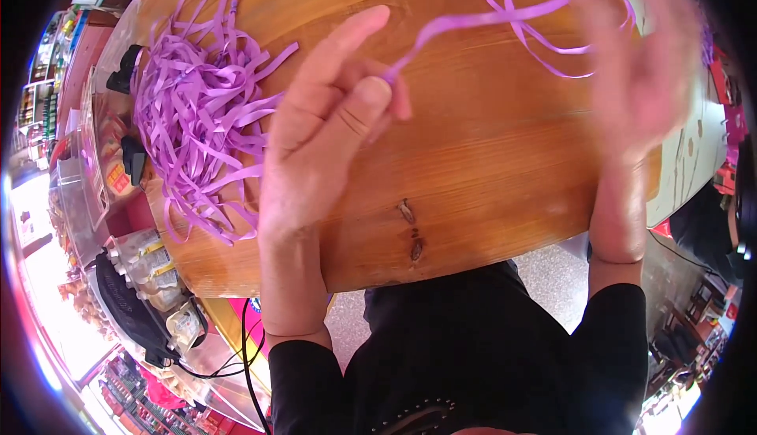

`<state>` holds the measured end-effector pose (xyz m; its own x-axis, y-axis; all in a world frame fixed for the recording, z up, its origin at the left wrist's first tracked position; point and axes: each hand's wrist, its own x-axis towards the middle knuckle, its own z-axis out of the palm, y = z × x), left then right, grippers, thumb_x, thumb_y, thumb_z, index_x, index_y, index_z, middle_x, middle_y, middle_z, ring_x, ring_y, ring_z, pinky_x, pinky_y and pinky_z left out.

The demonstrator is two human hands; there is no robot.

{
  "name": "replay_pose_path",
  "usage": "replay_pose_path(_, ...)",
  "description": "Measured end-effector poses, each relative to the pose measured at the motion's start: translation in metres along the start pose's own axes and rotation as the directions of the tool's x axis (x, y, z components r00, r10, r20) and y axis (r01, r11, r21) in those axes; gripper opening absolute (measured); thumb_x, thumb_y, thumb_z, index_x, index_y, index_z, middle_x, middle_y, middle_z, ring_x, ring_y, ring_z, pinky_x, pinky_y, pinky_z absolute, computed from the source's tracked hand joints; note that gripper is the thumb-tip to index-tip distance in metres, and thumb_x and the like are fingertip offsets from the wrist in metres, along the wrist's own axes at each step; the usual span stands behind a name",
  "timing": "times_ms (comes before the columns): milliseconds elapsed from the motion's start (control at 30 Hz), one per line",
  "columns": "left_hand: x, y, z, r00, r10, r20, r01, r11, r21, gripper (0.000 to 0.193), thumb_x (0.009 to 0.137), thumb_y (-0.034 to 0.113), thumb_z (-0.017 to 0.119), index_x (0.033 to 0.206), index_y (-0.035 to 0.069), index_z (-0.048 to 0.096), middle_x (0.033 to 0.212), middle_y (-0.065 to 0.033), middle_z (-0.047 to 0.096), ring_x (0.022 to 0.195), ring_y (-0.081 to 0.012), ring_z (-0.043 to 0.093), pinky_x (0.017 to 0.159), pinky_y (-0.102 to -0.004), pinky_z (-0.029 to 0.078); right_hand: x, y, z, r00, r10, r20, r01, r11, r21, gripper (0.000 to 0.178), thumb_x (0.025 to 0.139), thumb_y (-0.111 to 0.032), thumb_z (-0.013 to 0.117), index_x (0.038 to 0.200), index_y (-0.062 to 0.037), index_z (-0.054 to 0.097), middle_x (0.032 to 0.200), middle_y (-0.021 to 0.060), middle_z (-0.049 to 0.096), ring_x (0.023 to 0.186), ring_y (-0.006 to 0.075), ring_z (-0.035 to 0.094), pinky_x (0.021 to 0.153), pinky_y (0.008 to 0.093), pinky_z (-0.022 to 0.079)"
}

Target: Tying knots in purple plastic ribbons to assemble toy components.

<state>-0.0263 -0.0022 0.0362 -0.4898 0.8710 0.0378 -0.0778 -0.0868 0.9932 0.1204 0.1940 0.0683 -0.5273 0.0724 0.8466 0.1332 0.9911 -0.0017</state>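
Left hand (pixel 323 120) pinching one purple ribbon strand (pixel 465 21) between thumb and fingers (pixel 371 96) — strand running up-right toward the worktop (pixel 489 167) far-right corner, into loops by blurred right hand (pixel 639 65); grip there unclear. Ribbon pile (pixel 197 112) at left edge.

A thin purple ribbon strand (pixel 473 19) stretches taut from pinched left fingers toward loose loops (pixel 552 9) at upper right, seemingly held up by the blurred right hand

A glossy wooden tabletop (pixel 473 167) stands over speckled grey floor (pixel 552 277), with bright light at the left.
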Motion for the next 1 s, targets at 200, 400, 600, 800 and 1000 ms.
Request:
replay_pose_path(200,-0.007,0.006,0.040,0.997,-0.066,-0.030,0.060,0.983,-0.174,0.057,0.096,0.029,0.043,0.138,-0.005,0.024,0.111,-0.0130,0.055,0.083,-0.0144,0.052,0.079,-0.0227,0.042,-0.017,-0.044,0.022,0.961,-0.073,0.266,-0.098,0.812,0.576,0.044,0.059,-0.021,0.075,0.099,-0.0053,0.066,0.104,0.0077,0.062,0.091,0.0243,0.056,0.081,0.0353,0.043)
replay_pose_path(400,-0.006,0.004,0.023,0.994,-0.086,0.066,0.090,0.994,-0.064,0.066,0.095,0.041,0.040,0.137,-0.007,0.021,0.101,-0.0133,0.061,0.077,-0.0105,0.050,0.062,-0.0208,0.033,-0.021,-0.042,0.020,0.915,-0.082,0.396,-0.177,0.800,0.573,0.038,0.060,-0.014,0.075,0.096,-0.0049,0.066,0.092,0.0048,0.062,0.082,0.0238,0.055,0.075,0.0353,0.044)
replay_pose_path(600,-0.004,0.001,0.027,0.995,-0.074,0.071,0.079,0.995,-0.060,0.060,0.095,0.036,0.042,0.135,-0.006,0.026,0.095,-0.0108,0.062,0.068,-0.0078,0.044,0.058,-0.0201,0.030,-0.023,-0.039,0.019,0.902,-0.133,0.410,-0.113,0.845,0.523,0.032,0.061,-0.008,0.074,0.091,-0.0037,0.064,0.088,0.0049,0.060,0.079,0.0241,0.055,0.070,0.0361,0.044)
replay_pose_path(800,-0.005,-0.005,0.031,0.998,-0.060,-0.022,0.063,0.980,0.188,0.030,0.089,0.010,0.056,0.116,-0.002,0.051,0.088,-0.0047,0.060,0.072,-0.0064,0.049,0.064,-0.0194,0.039,-0.022,-0.034,0.019,0.936,-0.095,0.339,-0.076,0.886,0.457,0.028,0.060,-0.002,0.074,0.086,-0.0024,0.063,0.080,0.0061,0.059,0.076,0.0244,0.055,0.067,0.0347,0.044)
replay_pose_path(1000,-0.005,-0.008,0.028,0.987,0.142,-0.080,-0.126,0.977,0.172,0.011,0.082,0.001,0.064,0.092,-0.002,0.064,0.079,-0.0008,0.059,0.072,-0.0049,0.051,0.064,-0.0185,0.042,-0.020,-0.037,0.019,0.959,-0.119,0.258,-0.038,0.846,0.531,0.030,0.058,0.002,0.075,0.085,-0.0004,0.063,0.076,0.0070,0.057,0.072,0.0235,0.053,0.063,0.0330,0.043)
